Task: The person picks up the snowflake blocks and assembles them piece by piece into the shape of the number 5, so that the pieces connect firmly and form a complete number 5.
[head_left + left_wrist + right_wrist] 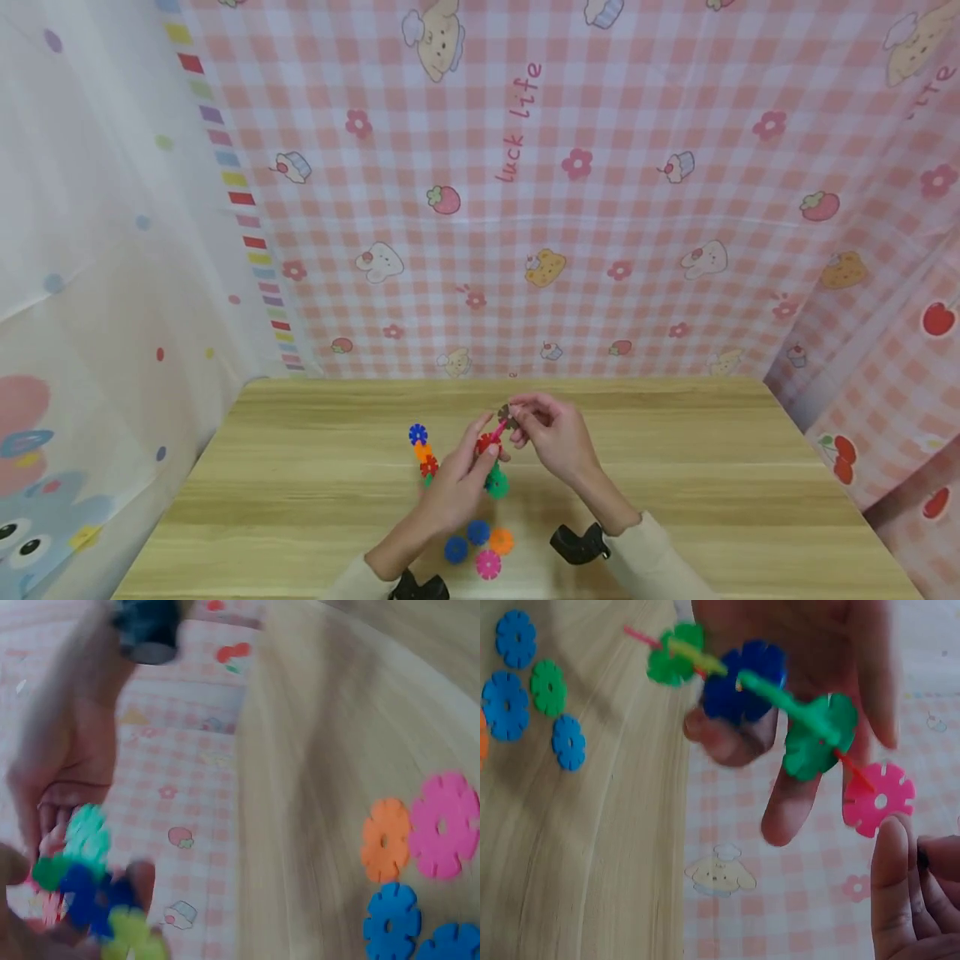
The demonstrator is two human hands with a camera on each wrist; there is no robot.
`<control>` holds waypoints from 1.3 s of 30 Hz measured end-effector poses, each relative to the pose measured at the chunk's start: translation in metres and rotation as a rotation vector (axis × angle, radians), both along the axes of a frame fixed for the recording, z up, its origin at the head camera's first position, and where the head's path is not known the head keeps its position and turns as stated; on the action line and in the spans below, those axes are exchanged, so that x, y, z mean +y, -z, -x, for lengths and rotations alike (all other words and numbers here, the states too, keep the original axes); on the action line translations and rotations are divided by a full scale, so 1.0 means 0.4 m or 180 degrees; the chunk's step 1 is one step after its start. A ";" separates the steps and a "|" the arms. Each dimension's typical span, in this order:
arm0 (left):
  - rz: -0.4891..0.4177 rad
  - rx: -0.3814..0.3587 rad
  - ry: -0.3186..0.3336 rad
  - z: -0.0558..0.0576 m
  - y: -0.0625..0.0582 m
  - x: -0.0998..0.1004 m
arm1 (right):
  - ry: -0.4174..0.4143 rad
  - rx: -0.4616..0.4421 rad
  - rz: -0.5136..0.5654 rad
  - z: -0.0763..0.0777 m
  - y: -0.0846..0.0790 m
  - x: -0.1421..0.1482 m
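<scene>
My left hand (455, 487) holds a chain of flower-shaped interlocking discs, slotted into each other at angles. In the right wrist view the chain shows a dark blue disc (744, 681), a green disc (821, 739) and, at its near end, a pink disc (880, 799). Between thumb and fingers, my right hand (558, 437) pinches a dark brown-grey disc (506, 415) right by that pink end; whether the two are slotted together cannot be told. In the left wrist view a yellow disc (135, 935) of the chain looks blurred.
A second chain (423, 452) of blue, orange, red and green discs lies left of my left hand. Loose on the wooden table (675, 467) near its front are an orange disc (501, 541), a pink disc (488, 565) and blue discs (456, 550). Patterned cloth hangs behind.
</scene>
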State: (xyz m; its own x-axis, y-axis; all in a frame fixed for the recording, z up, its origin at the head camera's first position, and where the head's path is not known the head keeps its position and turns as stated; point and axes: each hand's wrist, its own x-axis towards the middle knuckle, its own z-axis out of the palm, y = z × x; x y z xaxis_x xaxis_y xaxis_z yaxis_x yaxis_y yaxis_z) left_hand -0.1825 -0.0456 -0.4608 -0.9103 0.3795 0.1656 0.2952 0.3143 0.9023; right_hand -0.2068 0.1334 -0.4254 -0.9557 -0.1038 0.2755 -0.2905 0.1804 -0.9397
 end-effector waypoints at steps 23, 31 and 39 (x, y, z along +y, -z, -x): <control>-0.0788 -0.0860 -0.0510 0.049 0.046 -0.077 | -0.0597 -0.0316 -0.0795 0.011 0.090 0.013; -0.0879 -0.0846 -0.0657 0.052 0.051 -0.086 | -0.1202 -0.0553 -0.1316 -0.020 0.174 0.021; -0.0841 -0.0832 -0.0701 0.053 0.050 -0.085 | -0.1531 -0.0687 -0.1545 -0.046 0.202 0.037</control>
